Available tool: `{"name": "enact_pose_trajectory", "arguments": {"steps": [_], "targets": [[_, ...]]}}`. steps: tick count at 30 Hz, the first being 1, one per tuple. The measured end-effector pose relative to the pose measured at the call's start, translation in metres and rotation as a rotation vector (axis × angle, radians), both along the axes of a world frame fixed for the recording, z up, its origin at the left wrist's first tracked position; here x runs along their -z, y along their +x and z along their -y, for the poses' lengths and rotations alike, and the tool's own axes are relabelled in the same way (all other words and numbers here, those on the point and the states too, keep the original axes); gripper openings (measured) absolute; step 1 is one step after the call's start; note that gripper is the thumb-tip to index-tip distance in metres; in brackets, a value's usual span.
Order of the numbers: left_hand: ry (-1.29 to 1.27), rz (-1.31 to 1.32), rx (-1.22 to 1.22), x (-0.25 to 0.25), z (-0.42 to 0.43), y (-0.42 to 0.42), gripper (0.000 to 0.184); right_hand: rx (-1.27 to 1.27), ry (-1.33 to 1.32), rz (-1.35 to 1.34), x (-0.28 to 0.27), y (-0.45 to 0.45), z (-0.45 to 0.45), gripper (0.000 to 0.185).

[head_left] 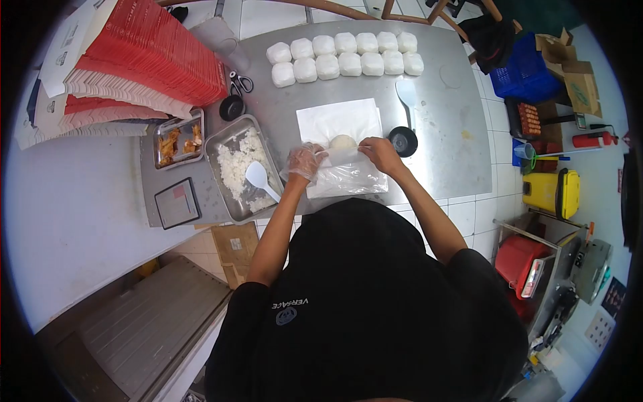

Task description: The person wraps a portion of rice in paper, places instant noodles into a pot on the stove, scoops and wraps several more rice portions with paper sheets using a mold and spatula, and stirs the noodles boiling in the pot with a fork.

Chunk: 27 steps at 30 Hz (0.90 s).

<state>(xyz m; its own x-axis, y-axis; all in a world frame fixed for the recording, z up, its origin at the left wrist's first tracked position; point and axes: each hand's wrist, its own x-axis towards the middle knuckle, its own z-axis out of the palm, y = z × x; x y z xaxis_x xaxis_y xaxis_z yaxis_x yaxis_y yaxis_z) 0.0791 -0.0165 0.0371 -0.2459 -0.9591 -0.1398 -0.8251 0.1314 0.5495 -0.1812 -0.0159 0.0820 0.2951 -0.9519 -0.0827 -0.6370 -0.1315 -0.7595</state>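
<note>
A round mound of white rice (343, 141) lies on a stack of white wrapping sheets (335, 115), partly covered by a folded sheet edge. My left hand (306, 163), in a clear plastic glove, pinches the sheet at the rice's left side. My bare right hand (382, 154) pinches the same sheet edge at the right. Clear plastic film (351, 181) lies nearer my body. Left of my hands, a metal tray (268, 147) holds loose rice (234, 161) and a white rice paddle (256, 175).
Two rows of wrapped white bundles (348, 63) line the table's far side. A pale blue spatula (406, 97) and small black bowl (402, 141) sit right. At left are a tray of brown food (179, 147), scissors (240, 83), and stacked red-and-white packaging (147, 53).
</note>
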Motion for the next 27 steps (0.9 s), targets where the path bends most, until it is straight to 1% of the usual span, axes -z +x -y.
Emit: {"name": "enact_pose_trajectory", "arguments": {"steps": [1, 3, 4, 6, 7, 9, 12, 15, 16, 18, 19, 21, 22, 24, 25, 27], "targets": [[-0.005, 0.0, 0.004, 0.003, 0.004, 0.0, 0.035, 0.004, -0.005, 0.0, 0.001, -0.002, 0.003, 0.02], [0.028, -0.202, -0.14, 0.01, 0.009, 0.002, 0.032, 0.048, 0.093, 0.062, 0.005, -0.004, 0.009, 0.02], [0.028, -0.202, -0.134, 0.013, 0.009, 0.002, 0.032, 0.054, 0.092, 0.063, 0.007, -0.004, 0.012, 0.02], [-0.002, -0.252, -0.204, 0.019, 0.007, 0.002, 0.029, 0.045, 0.072, 0.028, 0.011, -0.005, 0.019, 0.018], [-0.001, -0.25, -0.203, 0.022, 0.006, 0.002, 0.029, 0.047, 0.073, 0.03, 0.011, -0.004, 0.021, 0.018], [0.046, -0.196, -0.247, 0.028, 0.006, 0.0, 0.027, 0.061, 0.11, -0.065, 0.01, -0.002, 0.027, 0.017], [0.112, -0.225, -0.297, 0.033, 0.009, -0.003, 0.028, 0.081, 0.145, -0.092, 0.028, -0.002, 0.032, 0.016], [0.148, -0.225, -0.297, 0.028, 0.01, -0.007, 0.031, 0.115, 0.196, -0.135, 0.034, 0.001, 0.032, 0.016], [0.146, -0.225, -0.299, 0.033, 0.01, -0.005, 0.031, 0.113, 0.195, -0.136, 0.034, 0.0, 0.033, 0.016], [0.111, -0.098, -0.236, 0.044, 0.01, -0.003, 0.036, 0.062, 0.208, -0.096, 0.035, -0.002, 0.035, 0.021], [0.11, -0.099, -0.234, 0.038, 0.009, -0.004, 0.036, 0.064, 0.208, -0.096, 0.028, -0.004, 0.033, 0.021], [-0.157, -0.077, -0.076, 0.009, 0.002, -0.005, 0.054, 0.059, 0.202, -0.042, -0.001, -0.008, 0.027, 0.029], [-0.149, -0.076, -0.079, -0.007, 0.0, -0.01, 0.054, 0.056, 0.209, -0.042, -0.01, -0.008, 0.025, 0.029], [-0.266, 0.092, 0.135, -0.031, -0.004, -0.027, 0.071, 0.098, 0.173, 0.003, -0.02, -0.009, 0.021, 0.036], [-0.268, 0.09, 0.135, -0.03, -0.006, -0.033, 0.071, 0.099, 0.171, 0.001, -0.016, -0.01, 0.022, 0.036], [-0.291, 0.193, 0.212, -0.029, -0.008, -0.044, 0.076, 0.039, 0.178, 0.048, 0.001, -0.016, 0.024, 0.039]]}}
